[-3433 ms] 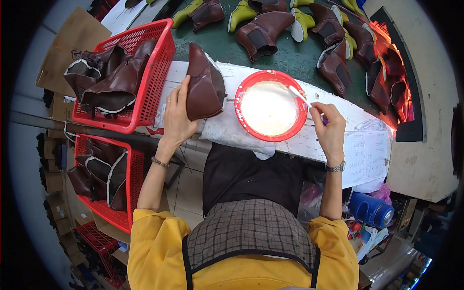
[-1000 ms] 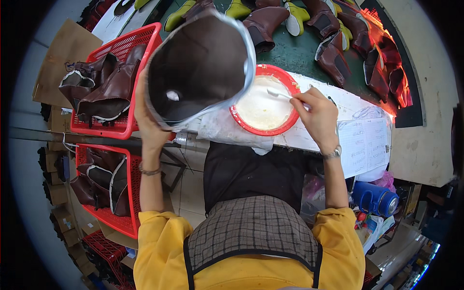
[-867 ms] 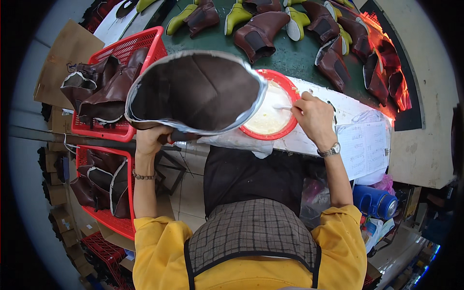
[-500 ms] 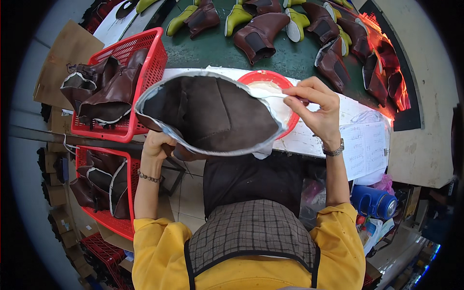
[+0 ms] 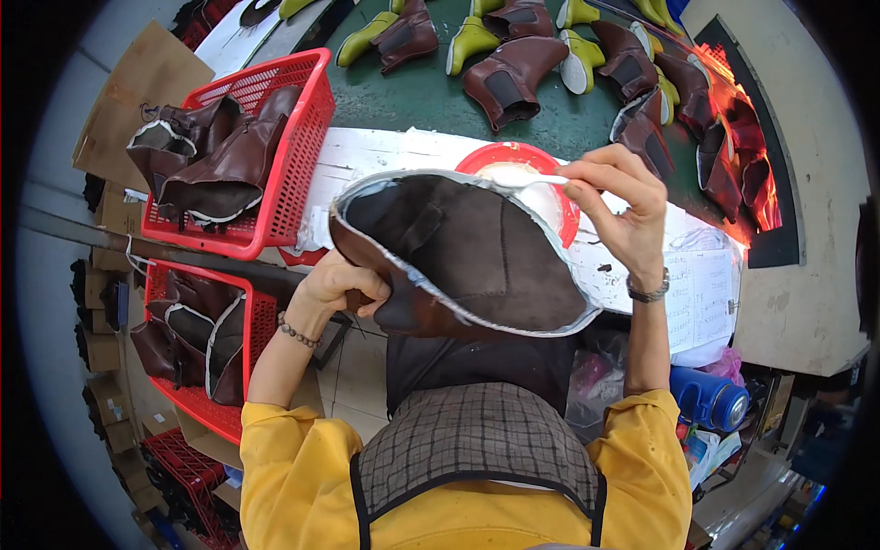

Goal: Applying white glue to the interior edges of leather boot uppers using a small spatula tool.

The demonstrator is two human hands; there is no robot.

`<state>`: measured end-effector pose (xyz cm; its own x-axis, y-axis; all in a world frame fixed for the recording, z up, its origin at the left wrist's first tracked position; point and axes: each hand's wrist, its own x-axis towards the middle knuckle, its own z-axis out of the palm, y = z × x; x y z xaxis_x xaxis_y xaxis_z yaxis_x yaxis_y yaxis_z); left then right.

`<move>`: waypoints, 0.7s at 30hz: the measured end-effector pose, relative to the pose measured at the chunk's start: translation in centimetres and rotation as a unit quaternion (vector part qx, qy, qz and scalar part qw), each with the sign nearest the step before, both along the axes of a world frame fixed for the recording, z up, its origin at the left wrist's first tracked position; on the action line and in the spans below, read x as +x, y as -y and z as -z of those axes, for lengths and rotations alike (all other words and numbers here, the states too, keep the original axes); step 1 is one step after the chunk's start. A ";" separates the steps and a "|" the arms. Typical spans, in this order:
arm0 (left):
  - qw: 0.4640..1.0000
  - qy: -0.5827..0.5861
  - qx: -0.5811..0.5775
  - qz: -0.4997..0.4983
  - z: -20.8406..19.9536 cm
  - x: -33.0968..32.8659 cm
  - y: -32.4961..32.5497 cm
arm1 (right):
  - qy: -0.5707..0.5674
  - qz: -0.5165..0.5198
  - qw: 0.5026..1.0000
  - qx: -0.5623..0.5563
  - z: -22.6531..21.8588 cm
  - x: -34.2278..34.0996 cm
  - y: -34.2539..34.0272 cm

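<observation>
My left hand (image 5: 341, 282) is closed on the left side of a brown leather boot upper (image 5: 500, 252). The upper's dark lining and whitish lower edge face up. In my right hand (image 5: 625, 203), a slim white applicator (image 5: 527, 180) is pinched between thumb and fingers; its exact kind is unclear. Its tip lies at the upper's far edge. Just behind that edge stands a round red tub (image 5: 572, 220) holding a white paste, partly hidden by the upper and my right hand.
Two red baskets (image 5: 316, 119) at left hold more brown uppers. On the green table (image 5: 385, 105) stand several brown boots (image 5: 513, 82) and yellow-green lasts (image 5: 582, 60). A reddish glow lights those at right. Written sheets (image 5: 701, 293) and a blue flask (image 5: 710, 399) are near my right arm.
The boot upper has shifted right and toward me, tilting down on its right. My left hand moved right with it. The applicator moved slightly right along the far edge.
</observation>
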<state>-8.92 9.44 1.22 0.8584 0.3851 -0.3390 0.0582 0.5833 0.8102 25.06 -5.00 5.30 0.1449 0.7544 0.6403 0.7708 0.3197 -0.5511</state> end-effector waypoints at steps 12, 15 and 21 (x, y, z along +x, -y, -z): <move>0.996 -0.039 -0.041 0.068 -0.2 1.8 0.7 | 0.050 -0.089 0.995 -0.005 -0.8 -0.6 -3.1; 0.997 0.060 -0.045 0.009 1.3 0.1 0.0 | -0.002 -0.055 0.998 -0.007 0.4 0.1 -1.1; 0.993 0.082 -0.026 -0.080 3.6 -2.3 -1.4 | -0.087 0.018 0.996 -0.011 3.7 0.2 1.8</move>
